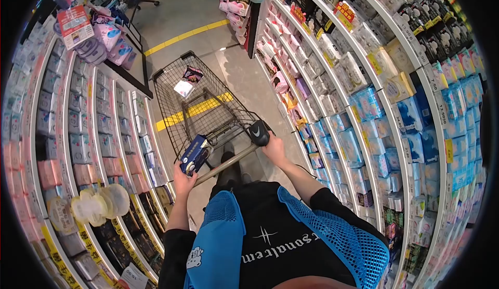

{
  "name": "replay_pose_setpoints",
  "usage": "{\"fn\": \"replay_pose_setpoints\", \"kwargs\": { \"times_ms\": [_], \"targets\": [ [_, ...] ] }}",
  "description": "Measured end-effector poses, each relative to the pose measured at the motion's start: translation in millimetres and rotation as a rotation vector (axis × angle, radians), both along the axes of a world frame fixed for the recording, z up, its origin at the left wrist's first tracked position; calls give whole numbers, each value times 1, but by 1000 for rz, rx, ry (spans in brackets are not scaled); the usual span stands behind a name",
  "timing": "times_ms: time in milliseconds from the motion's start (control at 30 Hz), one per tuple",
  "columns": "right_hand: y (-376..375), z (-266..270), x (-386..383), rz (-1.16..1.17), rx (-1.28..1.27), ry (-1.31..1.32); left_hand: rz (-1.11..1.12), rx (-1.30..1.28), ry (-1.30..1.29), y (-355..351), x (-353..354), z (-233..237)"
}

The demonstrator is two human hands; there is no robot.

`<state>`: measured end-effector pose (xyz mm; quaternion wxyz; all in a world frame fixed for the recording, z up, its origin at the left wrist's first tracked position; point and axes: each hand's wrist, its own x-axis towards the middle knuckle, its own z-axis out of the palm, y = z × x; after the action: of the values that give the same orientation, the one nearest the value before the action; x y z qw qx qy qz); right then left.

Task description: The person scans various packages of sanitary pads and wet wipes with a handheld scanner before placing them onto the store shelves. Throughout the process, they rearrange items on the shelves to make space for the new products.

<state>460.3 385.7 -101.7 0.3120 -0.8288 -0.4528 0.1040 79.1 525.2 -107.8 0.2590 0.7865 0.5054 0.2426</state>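
My left hand is closed around a dark blue package with white print. It holds the package over the near left corner of a wire shopping cart, just above the cart's handle bar. At the right end of that bar, my right hand grips the handle beside its black corner piece. Inside the basket lie a white packet and a dark packet with pink parts, touching each other.
Shelves full of wrapped packages line the aisle's right side, and more shelves line the left. Pink hanging packages are at the far shelf end. Yellow floor strips cross the grey floor. A red sign stands upper left.
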Motion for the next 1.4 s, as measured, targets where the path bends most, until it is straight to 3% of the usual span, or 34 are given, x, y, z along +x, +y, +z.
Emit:
{"fn": "replay_pose_setpoints", "kwargs": {
  "times_ms": [167, 333, 600, 800, 900, 933, 1033, 1133, 1200, 1267, 1400],
  "targets": [
    [36, -5, 22, -18, 39, 12, 33, -104, -18, 42, 27, 1],
    [75, -8, 44, -53, -35, -12, -23, -66, -63, 90, 55, 15],
    [137, -1, 76, -98, -104, -41, -118, -57, -115, 164, 88, -1],
    [168, -3, 99, -152, -133, -64, -117, -227, -104, 206, 113, 6],
    [178, -5, 108, -166, -171, -65, -75, -287, -340, 225, 136, 14],
    [181, 1, 110, -170, -191, -63, -48, -408, -416, 230, 151, 36],
    [187, 3, 123, -173, -184, -57, -15, -356, -480, 257, 193, 60],
    [196, -4, 136, -174, -196, -61, -113, -403, -530, 299, 241, 64],
    [199, -4, 139, -146, -209, -54, -246, -356, -567, 323, 281, 91],
    [203, -3, 149, -71, -137, -14, -271, -568, -690, 335, 323, 126],
    [206, 4, 173, 30, -68, 91, -374, -961, -1077, 345, 401, 136]
  ]
}}
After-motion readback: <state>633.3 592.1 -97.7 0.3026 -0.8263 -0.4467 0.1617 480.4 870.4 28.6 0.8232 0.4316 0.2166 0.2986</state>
